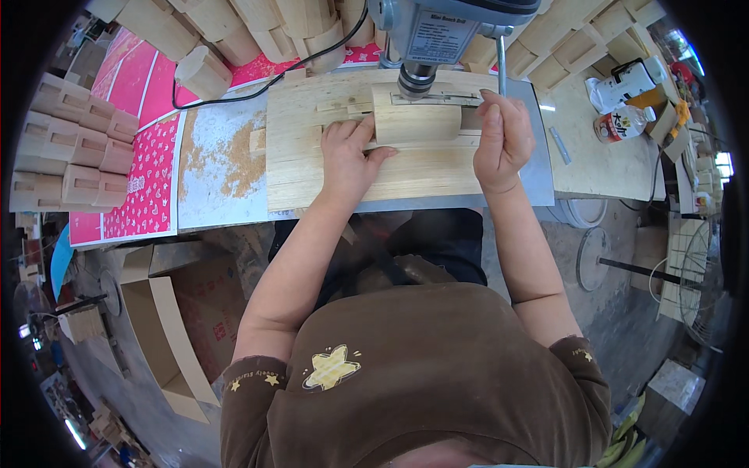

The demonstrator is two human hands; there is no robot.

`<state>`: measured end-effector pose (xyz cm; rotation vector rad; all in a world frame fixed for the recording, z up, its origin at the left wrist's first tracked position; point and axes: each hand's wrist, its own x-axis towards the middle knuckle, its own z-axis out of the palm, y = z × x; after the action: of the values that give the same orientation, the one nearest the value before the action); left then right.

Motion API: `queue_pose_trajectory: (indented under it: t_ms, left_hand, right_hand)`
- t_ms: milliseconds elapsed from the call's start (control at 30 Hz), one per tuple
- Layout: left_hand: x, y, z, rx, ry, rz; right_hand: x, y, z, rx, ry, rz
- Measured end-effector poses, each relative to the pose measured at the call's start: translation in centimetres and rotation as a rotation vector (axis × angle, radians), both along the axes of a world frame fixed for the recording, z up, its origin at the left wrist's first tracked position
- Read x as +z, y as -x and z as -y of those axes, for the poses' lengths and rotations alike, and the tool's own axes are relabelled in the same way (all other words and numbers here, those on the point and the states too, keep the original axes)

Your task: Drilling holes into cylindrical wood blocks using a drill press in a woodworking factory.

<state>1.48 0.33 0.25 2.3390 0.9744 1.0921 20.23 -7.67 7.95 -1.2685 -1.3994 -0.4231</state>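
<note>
A pale wooden block [421, 123] with a rounded face lies on a wooden board under the bench drill [437, 35]. The drill's chuck [417, 80] hangs just above the block's far side; whether a bit meets the wood is hard to see. My left hand [349, 156] holds the block's left end, fingertips against the end and thumb along the near side. With curled fingers, my right hand [505, 144] grips the lower end of the drill's metal lever [501, 66], right of the block. The grip hides the lever's tip.
Stacked wooden blocks [78, 148] stand at the left, with more along the back. A black cable [273, 80] crosses the table. Sawdust [234, 160] lies left of the board. At right are a bottle [624, 123] and a marker [560, 146]. An open cardboard box [164, 312] sits below.
</note>
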Motion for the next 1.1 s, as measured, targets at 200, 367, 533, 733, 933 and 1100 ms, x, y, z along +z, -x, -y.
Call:
queue_pose_trajectory:
  t_ms: [200, 367, 533, 733, 933, 1100]
  left_hand:
    - [-0.2, 0.5, 0.0, 0.02, -0.039, -0.002]
    - [-0.1, 0.2, -0.1, 0.024, 0.018, -0.007]
    - [1.3, -0.4, 0.3, 0.008, 0.26, 0.041]
    - [0.4, 0.2, -0.2, 0.014, 0.322, 0.133]
    - [1.1, 2.8, -1.1, -0.093, 0.486, 0.332]
    - [7.6, 10.7, -0.8, -0.227, 0.207, 0.164]
  right_hand:
    - [3.0, -0.2, 0.5, 0.125, -0.108, 0.05]
    - [15.5, -1.0, -2.8, -0.142, 0.086, -0.044]
    - [16.3, -6.2, -9.6, 0.064, 0.166, 0.011]
    - [8.9, -7.2, -4.7, 0.16, 0.413, -0.208]
    - [0.9, -4.0, 2.0, 0.188, 0.795, 0.117]
    - [0.8, -3.3, 6.3, 0.301, 0.838, -0.244]
